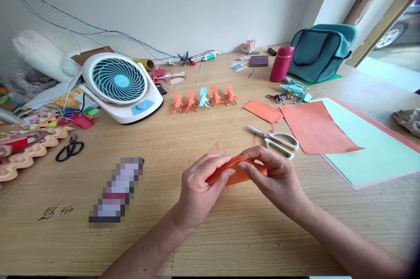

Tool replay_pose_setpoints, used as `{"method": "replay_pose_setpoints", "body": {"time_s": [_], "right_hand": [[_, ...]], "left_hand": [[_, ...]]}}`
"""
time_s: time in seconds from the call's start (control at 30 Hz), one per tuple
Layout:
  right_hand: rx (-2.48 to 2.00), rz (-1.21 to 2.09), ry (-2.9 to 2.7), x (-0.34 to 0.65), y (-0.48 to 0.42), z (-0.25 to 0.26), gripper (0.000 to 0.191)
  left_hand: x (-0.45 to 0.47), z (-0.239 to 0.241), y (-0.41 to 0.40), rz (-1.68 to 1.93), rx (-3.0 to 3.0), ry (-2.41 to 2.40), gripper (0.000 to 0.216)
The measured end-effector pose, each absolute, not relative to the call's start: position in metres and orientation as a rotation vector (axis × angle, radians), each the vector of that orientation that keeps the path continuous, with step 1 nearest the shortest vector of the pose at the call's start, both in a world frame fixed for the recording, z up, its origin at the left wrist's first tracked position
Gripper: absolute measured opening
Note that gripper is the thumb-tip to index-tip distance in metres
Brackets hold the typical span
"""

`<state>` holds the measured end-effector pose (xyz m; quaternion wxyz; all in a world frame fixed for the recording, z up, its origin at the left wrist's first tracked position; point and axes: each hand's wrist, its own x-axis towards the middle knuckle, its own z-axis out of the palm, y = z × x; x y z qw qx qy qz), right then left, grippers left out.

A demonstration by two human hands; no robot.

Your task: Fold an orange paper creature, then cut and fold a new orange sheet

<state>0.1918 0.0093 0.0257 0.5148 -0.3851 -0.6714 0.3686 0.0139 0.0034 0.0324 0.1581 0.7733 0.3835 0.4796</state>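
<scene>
A partly folded piece of orange paper [241, 176] is held between both hands above the front middle of the table. My left hand [202, 183] pinches its left side between thumb and fingers. On the other side, my right hand [278, 178] grips the top edge and right part, thumb and fingertips closed on it. Fingers hide much of the folds. Just beyond my right hand lie white-handled scissors [280, 141], blades pointing left. Small orange folded-paper figures [215, 95] and a light blue one [203, 98] stand in a row farther back.
A white fan [120, 82] stands at left, near black scissors [70, 148] and a pixelated flat object [116, 191]. To the right are orange sheets [318, 126], a pale green sheet [377, 148], keys [280, 97], a pink bottle [282, 64] and a teal bag [320, 54].
</scene>
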Motion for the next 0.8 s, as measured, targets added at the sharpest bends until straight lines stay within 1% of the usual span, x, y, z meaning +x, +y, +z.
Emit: {"method": "replay_pose_setpoints", "body": {"time_s": [0.2, 0.33, 0.53, 0.8], "right_hand": [[-0.887, 0.861, -1.594, 0.1912, 0.0104, 0.0268, 0.007], [-0.901, 0.859, -1.529, 0.1897, 0.0104, 0.0238, 0.006], [-0.884, 0.806, -1.56, 0.1899, 0.0114, 0.0178, 0.022], [-0.868, 0.792, -1.601, 0.1906, 0.0121, 0.0256, 0.011]], "left_hand": [[0.0161, 0.0306, 0.0003, 1.392, 2.18, 1.15, 0.021], [0.0169, 0.0297, -0.0002, 1.385, 2.168, 1.169, 0.019], [0.0171, 0.0298, -0.0003, 1.391, 2.192, 1.166, 0.019], [0.0177, 0.0326, 0.0006, 1.413, 2.292, 1.194, 0.021]]}}
